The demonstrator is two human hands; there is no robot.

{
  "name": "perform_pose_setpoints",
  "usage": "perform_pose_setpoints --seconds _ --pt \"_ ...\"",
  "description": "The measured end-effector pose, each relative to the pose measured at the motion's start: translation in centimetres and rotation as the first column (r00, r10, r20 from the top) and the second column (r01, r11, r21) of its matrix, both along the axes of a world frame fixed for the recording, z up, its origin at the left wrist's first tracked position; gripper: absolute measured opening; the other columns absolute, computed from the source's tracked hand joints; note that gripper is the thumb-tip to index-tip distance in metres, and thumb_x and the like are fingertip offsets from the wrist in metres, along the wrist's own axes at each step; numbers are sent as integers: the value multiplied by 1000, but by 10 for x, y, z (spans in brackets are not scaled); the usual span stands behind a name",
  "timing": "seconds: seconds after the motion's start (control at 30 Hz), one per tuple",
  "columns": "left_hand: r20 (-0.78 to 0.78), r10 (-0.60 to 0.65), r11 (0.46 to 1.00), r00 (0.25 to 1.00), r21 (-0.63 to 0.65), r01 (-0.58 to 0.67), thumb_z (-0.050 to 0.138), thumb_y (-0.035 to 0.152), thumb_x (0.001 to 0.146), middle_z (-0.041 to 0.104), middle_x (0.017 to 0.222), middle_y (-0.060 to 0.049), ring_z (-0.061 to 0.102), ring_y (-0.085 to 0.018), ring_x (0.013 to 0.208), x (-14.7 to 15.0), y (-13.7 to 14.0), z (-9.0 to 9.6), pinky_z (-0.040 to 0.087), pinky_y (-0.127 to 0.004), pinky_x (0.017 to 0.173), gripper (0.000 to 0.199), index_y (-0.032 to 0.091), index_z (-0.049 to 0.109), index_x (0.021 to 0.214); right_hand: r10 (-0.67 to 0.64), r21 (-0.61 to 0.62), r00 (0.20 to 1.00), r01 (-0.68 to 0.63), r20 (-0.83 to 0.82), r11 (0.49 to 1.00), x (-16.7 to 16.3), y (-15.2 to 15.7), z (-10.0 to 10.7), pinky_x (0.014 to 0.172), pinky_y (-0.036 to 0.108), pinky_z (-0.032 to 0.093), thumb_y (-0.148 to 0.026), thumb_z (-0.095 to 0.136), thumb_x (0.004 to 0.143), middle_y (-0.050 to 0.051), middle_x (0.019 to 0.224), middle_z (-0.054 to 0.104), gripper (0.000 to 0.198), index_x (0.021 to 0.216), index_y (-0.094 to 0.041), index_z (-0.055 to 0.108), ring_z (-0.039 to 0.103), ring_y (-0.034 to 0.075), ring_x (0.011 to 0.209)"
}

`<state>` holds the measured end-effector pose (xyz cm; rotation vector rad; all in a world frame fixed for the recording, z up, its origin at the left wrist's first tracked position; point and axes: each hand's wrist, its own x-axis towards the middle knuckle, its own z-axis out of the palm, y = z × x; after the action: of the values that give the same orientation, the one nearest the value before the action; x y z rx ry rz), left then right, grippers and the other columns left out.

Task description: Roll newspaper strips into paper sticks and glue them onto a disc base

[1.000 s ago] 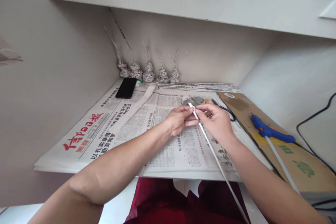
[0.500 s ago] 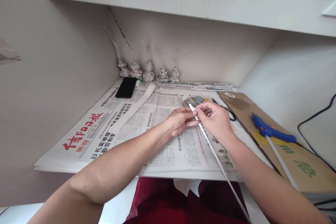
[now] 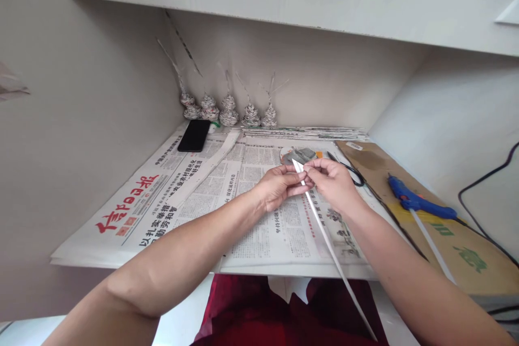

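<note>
A long, thin white paper strip (image 3: 330, 246) runs from between my hands down past the table's front edge towards my lap. Its upper end comes to a slanted point above my fingers. My left hand (image 3: 279, 184) pinches the strip near that end between thumb and fingers. Close beside it, my right hand (image 3: 330, 175) also has thumb and fingertips closed on the strip. Both hands are above the spread newspaper (image 3: 251, 216). Behind them lies a grey stone-like piece (image 3: 304, 155), and scissors with black handles (image 3: 357, 175) are partly hidden by my right hand.
Several woven paper gourds (image 3: 229, 111) stand along the back wall, left of a row of thin paper rods (image 3: 308, 133). A black phone (image 3: 194, 135) lies at left. At right, a blue glue gun (image 3: 421, 203) with a cord rests on cardboard (image 3: 482, 238).
The strip's upper end shows a wider, more pointed tip now, and the strip has turned slightly in my fingers. Both hands stay in nearly the same place.
</note>
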<state>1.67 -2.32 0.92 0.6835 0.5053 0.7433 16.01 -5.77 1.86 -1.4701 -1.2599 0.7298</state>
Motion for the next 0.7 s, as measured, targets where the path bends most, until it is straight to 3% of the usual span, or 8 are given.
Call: perform_pose_setpoints --seconds 0.3,0.37,0.43,0.53,0.63,0.7 --pt "-49 -21 998 999 50 24 62 7 80 70 77 -9 70 -17 74 -1 0 -1 58 -25 67 7 8 65 86 47 -9 994 -48 -100 999 -3 0 5 55 26 49 -36 68 74 -2 60 61 20 82 -18 63 57 12 53" --pt "-40 -17 999 999 47 19 62 6 79 70 78 -9 70 -16 73 -1 0 0 58 -26 70 7 8 64 86 37 0 999 -37 1 999 -1 -5 7 59 27 50 -36 66 76 0 65 64 20 83 -18 63 59 13 57" --pt "-35 -7 999 999 32 8 62 6 80 70 80 -10 70 -17 73 -1 1 1 59 -27 71 6 8 62 85 -24 28 979 19 204 999 9 -16 8 64 28 49 -36 62 78 3 75 67 19 84 -19 64 61 15 65" --pt "-37 4 1000 999 7 -4 62 6 80 70 84 -11 71 -18 73 -1 2 1 59 -25 68 6 8 60 85 -176 87 825 153 538 984 43 -42 5 65 30 48 -36 56 81 5 85 68 20 89 -21 65 62 19 74" --pt "-33 2 1000 999 2 -2 61 9 81 70 87 -13 71 -20 74 -1 4 0 59 -25 66 6 8 58 87 -322 171 481 331 815 928 95 -69 -2 71 41 47 -39 56 78 10 87 67 26 94 -20 64 61 26 75" --pt "-30 5 1000 1000 6 -5 61 11 82 70 88 -14 71 -20 74 0 5 -1 59 -26 66 6 8 58 88 -320 187 268 424 909 886 131 -83 -7 78 48 45 -39 52 78 15 87 66 32 98 -15 62 61 35 87"
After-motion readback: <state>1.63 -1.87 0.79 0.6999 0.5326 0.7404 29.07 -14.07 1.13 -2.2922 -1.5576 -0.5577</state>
